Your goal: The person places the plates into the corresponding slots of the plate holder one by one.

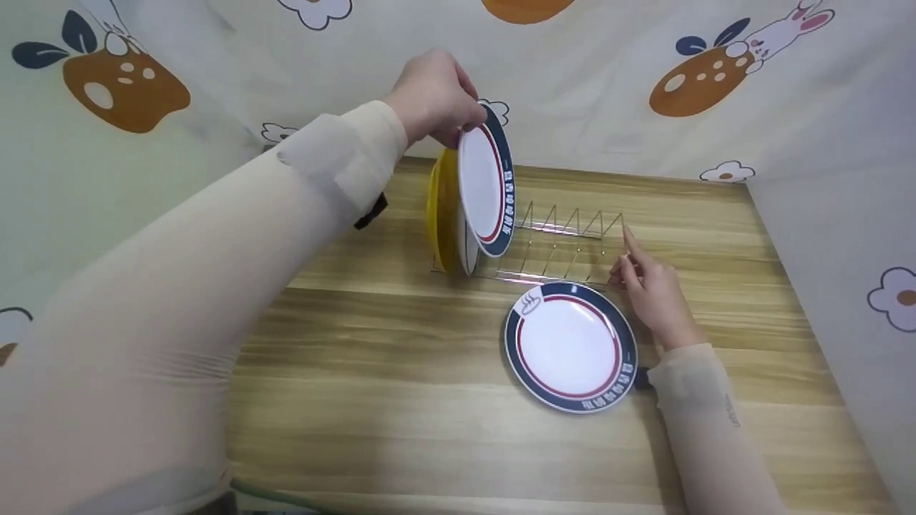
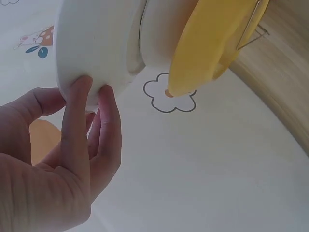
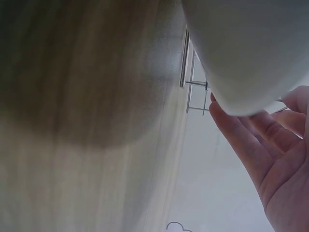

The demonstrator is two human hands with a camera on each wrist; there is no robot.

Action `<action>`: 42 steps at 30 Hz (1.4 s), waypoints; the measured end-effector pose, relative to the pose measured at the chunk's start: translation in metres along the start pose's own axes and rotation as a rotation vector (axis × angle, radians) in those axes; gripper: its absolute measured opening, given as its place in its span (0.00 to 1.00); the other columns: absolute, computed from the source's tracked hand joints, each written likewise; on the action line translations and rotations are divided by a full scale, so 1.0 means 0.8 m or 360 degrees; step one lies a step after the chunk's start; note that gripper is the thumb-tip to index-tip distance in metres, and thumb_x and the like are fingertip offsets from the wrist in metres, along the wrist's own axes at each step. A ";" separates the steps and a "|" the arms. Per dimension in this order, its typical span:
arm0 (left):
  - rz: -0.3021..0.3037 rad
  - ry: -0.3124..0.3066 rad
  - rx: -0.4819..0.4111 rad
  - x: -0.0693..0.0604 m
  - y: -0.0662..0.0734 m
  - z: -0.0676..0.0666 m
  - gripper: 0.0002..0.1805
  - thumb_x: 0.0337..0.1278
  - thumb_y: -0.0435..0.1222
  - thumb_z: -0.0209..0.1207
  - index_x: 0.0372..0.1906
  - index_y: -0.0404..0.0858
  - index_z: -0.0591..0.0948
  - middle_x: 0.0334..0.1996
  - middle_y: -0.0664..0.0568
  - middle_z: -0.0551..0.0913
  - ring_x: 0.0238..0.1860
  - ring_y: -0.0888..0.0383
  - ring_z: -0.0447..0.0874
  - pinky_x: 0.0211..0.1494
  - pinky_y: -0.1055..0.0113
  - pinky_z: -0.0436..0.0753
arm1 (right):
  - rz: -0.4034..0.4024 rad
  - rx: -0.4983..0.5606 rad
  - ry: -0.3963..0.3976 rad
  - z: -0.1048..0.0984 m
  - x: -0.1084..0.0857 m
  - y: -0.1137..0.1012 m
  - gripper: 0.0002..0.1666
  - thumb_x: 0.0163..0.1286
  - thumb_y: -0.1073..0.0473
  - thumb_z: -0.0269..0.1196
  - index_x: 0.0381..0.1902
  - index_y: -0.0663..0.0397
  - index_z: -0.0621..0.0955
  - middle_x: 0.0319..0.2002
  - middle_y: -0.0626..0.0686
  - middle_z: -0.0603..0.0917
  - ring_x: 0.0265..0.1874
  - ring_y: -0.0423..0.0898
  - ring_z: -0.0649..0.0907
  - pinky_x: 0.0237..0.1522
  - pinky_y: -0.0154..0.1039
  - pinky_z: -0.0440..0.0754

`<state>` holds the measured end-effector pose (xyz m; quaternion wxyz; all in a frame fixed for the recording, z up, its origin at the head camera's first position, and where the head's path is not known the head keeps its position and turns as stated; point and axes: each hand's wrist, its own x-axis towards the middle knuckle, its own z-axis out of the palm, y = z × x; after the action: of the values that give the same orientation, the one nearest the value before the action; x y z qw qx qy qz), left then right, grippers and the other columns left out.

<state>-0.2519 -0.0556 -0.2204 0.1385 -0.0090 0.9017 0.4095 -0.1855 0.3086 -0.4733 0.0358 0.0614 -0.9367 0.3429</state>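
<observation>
My left hand [image 1: 440, 96] pinches the top rim of a white plate [image 1: 481, 186] with a dark blue band and red ring. This plate stands nearly upright over the wire dish rack [image 1: 565, 275]; whether its lower edge rests in the rack I cannot tell. Just left of it, another white plate [image 1: 469, 250] and a yellow dish [image 1: 445, 214] stand on edge in the rack. My right hand [image 1: 655, 293] holds the rack's right end, index finger extended along the wire. A matching blue-banded plate [image 1: 569, 347] lies face up in front of the rack, beside my right wrist.
A wood-grain table [image 1: 372, 400] lies under everything. Patterned cloth [image 1: 572, 136] closes off the back and both sides. The rack's right slots show bare wire dividers. A green strip [image 1: 272, 493] shows at the table's front left edge.
</observation>
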 end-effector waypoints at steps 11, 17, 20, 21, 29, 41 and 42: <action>0.0090 0.0130 0.0313 0.003 0.018 0.004 0.17 0.66 0.39 0.64 0.56 0.37 0.83 0.50 0.48 0.84 0.46 0.55 0.92 0.46 0.71 0.90 | 0.0018 0.0045 -0.0022 -0.002 -0.001 -0.001 0.34 0.84 0.53 0.49 0.83 0.34 0.55 0.43 0.59 0.88 0.44 0.54 0.89 0.53 0.51 0.88; 0.0208 0.0205 0.0459 0.003 0.026 0.010 0.21 0.64 0.41 0.65 0.58 0.37 0.81 0.41 0.52 0.79 0.38 0.57 0.88 0.40 0.73 0.90 | 0.0003 0.0008 0.0014 -0.003 -0.001 -0.001 0.33 0.84 0.53 0.49 0.82 0.35 0.57 0.42 0.58 0.89 0.43 0.52 0.88 0.46 0.35 0.88; 0.0233 0.0182 0.0468 0.003 0.024 0.014 0.19 0.63 0.40 0.64 0.56 0.36 0.83 0.41 0.51 0.81 0.37 0.57 0.88 0.38 0.73 0.90 | -0.0006 -0.0007 0.0010 -0.001 -0.001 -0.001 0.33 0.84 0.54 0.49 0.82 0.37 0.58 0.41 0.57 0.89 0.41 0.51 0.88 0.41 0.26 0.83; 0.0234 0.0164 0.0445 0.002 0.022 0.015 0.18 0.64 0.40 0.64 0.55 0.36 0.83 0.43 0.51 0.83 0.38 0.57 0.89 0.38 0.73 0.90 | -0.0008 -0.0006 0.0008 -0.001 -0.001 -0.001 0.33 0.84 0.54 0.49 0.82 0.37 0.58 0.41 0.57 0.89 0.41 0.51 0.88 0.41 0.26 0.84; 0.0156 0.0053 0.0060 0.003 0.004 0.017 0.19 0.65 0.39 0.66 0.57 0.36 0.84 0.53 0.45 0.85 0.45 0.54 0.92 0.47 0.70 0.90 | -0.0016 0.0023 0.0006 0.000 -0.001 0.001 0.33 0.84 0.54 0.49 0.83 0.41 0.57 0.41 0.59 0.89 0.42 0.54 0.89 0.51 0.51 0.89; 0.0010 -0.0031 -0.0254 0.008 -0.018 0.021 0.19 0.62 0.37 0.68 0.58 0.38 0.85 0.55 0.46 0.84 0.47 0.53 0.91 0.45 0.69 0.91 | -0.0064 0.0018 0.0029 0.001 -0.001 0.003 0.33 0.84 0.55 0.50 0.82 0.37 0.57 0.40 0.59 0.89 0.40 0.53 0.89 0.50 0.50 0.89; 0.0017 -0.0033 -0.0257 0.008 -0.020 0.022 0.19 0.62 0.37 0.68 0.58 0.39 0.85 0.55 0.46 0.84 0.47 0.53 0.90 0.44 0.69 0.91 | -0.0060 0.0020 0.0024 0.001 -0.001 0.003 0.33 0.84 0.54 0.49 0.82 0.36 0.57 0.41 0.59 0.89 0.40 0.53 0.89 0.50 0.49 0.89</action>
<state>-0.2515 -0.0524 -0.2451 0.1444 -0.0113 0.8642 0.4818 -0.1850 0.3099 -0.4754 0.0490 0.0767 -0.9328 0.3486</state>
